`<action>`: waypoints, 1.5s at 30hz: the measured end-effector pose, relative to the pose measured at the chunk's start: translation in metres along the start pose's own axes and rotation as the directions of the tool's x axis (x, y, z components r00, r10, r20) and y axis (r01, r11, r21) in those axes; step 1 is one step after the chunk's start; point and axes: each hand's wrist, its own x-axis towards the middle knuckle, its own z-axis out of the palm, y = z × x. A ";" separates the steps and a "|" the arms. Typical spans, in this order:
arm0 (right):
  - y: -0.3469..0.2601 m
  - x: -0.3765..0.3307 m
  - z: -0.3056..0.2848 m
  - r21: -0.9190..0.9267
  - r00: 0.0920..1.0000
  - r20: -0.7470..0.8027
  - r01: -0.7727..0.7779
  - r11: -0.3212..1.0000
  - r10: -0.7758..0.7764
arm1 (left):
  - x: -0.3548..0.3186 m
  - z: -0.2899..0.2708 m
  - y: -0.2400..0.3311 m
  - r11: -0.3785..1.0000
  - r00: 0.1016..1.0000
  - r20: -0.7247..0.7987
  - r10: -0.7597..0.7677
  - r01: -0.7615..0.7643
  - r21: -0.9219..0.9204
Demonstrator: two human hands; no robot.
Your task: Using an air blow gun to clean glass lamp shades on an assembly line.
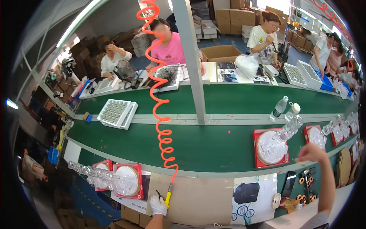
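My left hand (158,206), in a white glove, is closed at the lower end of a yellow air blow gun (168,199). A black curved piece sticks up beside the glove. The gun lies over a brown cardboard sheet (202,196), its upper end joined to an orange coiled hose (166,141). Bare and raised at the right, my right hand (312,153) has its fingers curled together; whatever they may hold is too small to make out. Just left of it is a red box (256,160) with a white round disc (268,149) and clear plastic pieces on top.
More red boxes with discs (127,181) stand at left. Several orange-handled scissors (301,198), a black phone (289,184) and a white oval device (276,200) lie at right. Bottles (279,108), stacked white trays (117,113) and a post (192,65) are farther off. Co-workers sit opposite.
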 end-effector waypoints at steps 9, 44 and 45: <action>-0.102 0.272 0.187 0.254 0.998 0.034 0.035 0.967 -0.045 | 0.001 0.008 -0.012 1.000 1.000 -0.018 -0.018 0.018 -0.020; -0.180 0.078 0.419 0.603 0.968 -0.150 0.250 0.758 -0.200 | 0.002 0.002 -0.010 0.999 0.996 -0.085 0.011 -0.013 -0.030; -0.183 0.075 0.419 0.619 0.969 -0.154 0.246 0.746 -0.192 | 0.002 0.000 -0.011 1.000 0.996 -0.084 0.007 -0.009 -0.024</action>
